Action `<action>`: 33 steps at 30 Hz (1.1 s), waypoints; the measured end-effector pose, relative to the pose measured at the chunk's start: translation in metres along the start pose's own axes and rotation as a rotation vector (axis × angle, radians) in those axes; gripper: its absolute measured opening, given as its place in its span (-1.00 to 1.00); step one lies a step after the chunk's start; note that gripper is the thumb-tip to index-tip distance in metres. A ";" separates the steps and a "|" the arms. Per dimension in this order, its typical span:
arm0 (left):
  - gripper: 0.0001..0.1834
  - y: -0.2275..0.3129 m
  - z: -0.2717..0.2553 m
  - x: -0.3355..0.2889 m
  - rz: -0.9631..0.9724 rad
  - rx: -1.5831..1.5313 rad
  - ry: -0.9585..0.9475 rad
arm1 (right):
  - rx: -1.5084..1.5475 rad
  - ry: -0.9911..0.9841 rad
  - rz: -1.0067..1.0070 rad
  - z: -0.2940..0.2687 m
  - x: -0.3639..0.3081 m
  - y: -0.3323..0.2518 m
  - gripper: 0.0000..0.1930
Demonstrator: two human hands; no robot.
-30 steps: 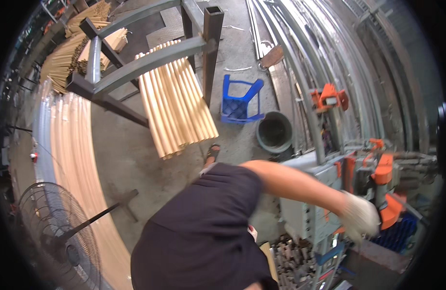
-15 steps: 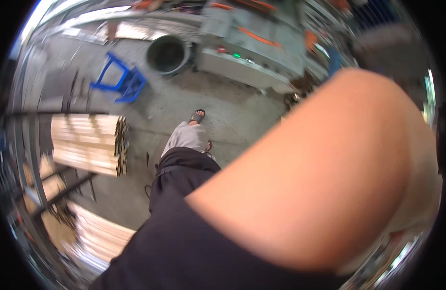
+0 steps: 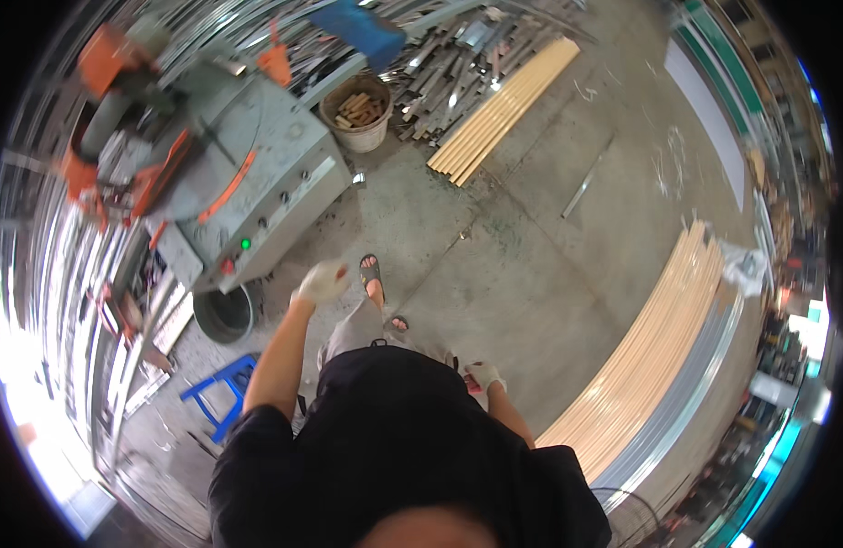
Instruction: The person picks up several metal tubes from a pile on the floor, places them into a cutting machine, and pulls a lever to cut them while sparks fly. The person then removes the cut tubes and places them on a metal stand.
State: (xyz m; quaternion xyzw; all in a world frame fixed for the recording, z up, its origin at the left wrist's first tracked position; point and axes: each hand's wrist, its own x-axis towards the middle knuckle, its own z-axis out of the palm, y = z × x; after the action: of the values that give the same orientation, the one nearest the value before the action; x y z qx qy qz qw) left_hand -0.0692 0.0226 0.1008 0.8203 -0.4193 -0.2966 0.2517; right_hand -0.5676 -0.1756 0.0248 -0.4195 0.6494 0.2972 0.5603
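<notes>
In a pale work glove, my left hand (image 3: 323,281) hangs before me, apart from the grey saw machine (image 3: 257,155) and nearest to its front corner. Motion smears its fingers; a reddish patch shows at the tip. My right hand (image 3: 484,375), also gloved, hangs low by my right hip with the fingers curled in. Reddish colour shows at its inner side, and whether anything lies inside is hidden. Orange guards (image 3: 165,173) top the machine, and a green lamp glows on its front panel.
A dark bucket (image 3: 225,315) and a blue stool (image 3: 222,388) stand at left. A pale tub (image 3: 359,119) holds offcuts. Wood-coloured strips (image 3: 508,110) lie ahead, beside metal scraps. More long strips (image 3: 650,338) and grey profiles lie at right. One thin strip (image 3: 586,190) lies on the floor.
My view has turned to the right, so the machine and stool now sit at left. The large bare arm across the picture is gone; both gloved hands have come into view.
</notes>
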 end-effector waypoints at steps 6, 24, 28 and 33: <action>-0.74 -0.205 0.083 -0.202 -0.653 0.064 -0.741 | 0.256 0.132 -0.021 -0.025 0.013 -0.076 -0.66; -0.68 0.059 0.082 0.221 -0.964 -0.532 -0.191 | 0.443 0.003 -0.098 -0.158 0.444 -0.511 -0.85; -0.63 0.064 0.138 0.223 -1.228 -0.602 -0.218 | 0.264 0.062 -0.099 -0.136 0.567 -0.594 -0.66; -0.64 0.056 0.175 0.268 -1.415 -0.544 -0.201 | 0.158 0.494 -0.081 -0.112 0.672 -0.683 -0.22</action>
State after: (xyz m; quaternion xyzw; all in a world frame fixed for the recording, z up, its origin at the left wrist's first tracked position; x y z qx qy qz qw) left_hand -0.0946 -0.2597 -0.0579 0.7715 0.2731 -0.5532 0.1554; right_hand -0.0344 -0.7354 -0.5522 -0.4598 0.7705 0.1113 0.4272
